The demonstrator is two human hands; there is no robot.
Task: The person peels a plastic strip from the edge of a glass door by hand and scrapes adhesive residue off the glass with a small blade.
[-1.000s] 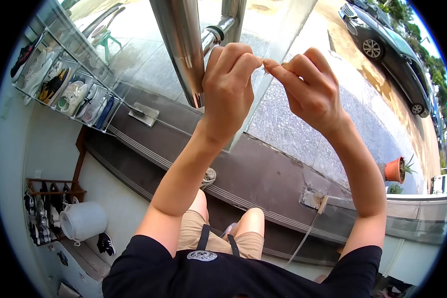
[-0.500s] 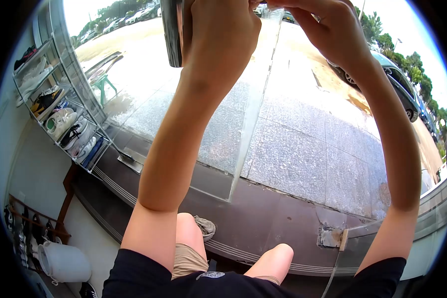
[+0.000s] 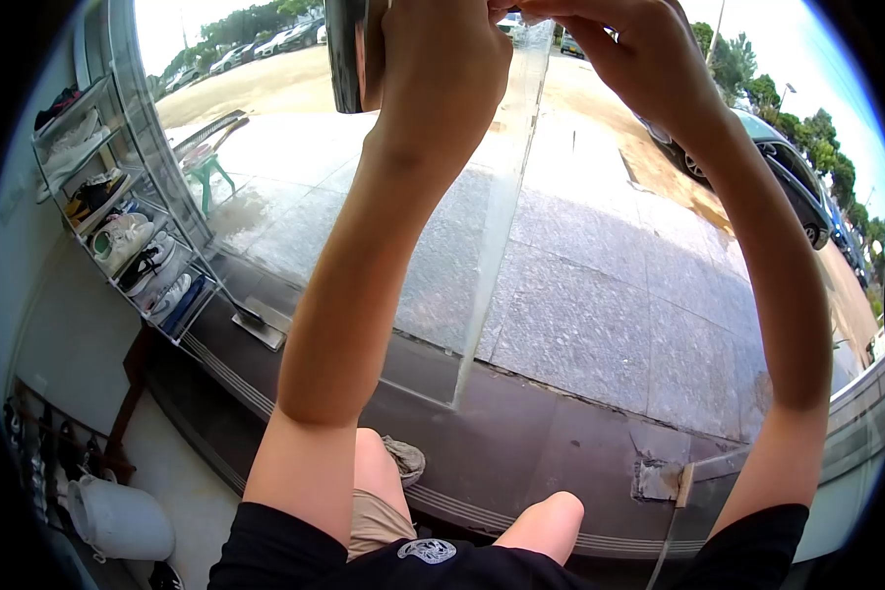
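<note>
The left hand (image 3: 444,74) is curled and the right hand (image 3: 644,54) has bent fingers directed toward it. The upper frame edge crops the fingertips; any grasped item cannot be confirmed. Both are raised near the upper edge of the glass panel (image 3: 495,236), beside the metal handle (image 3: 356,54). Caution: panel swing could pinch fingers or strike the forearms. Shirt emblem (image 3: 428,552): lettering illegible. Distant car (image 3: 789,177): no readable marking.
</note>
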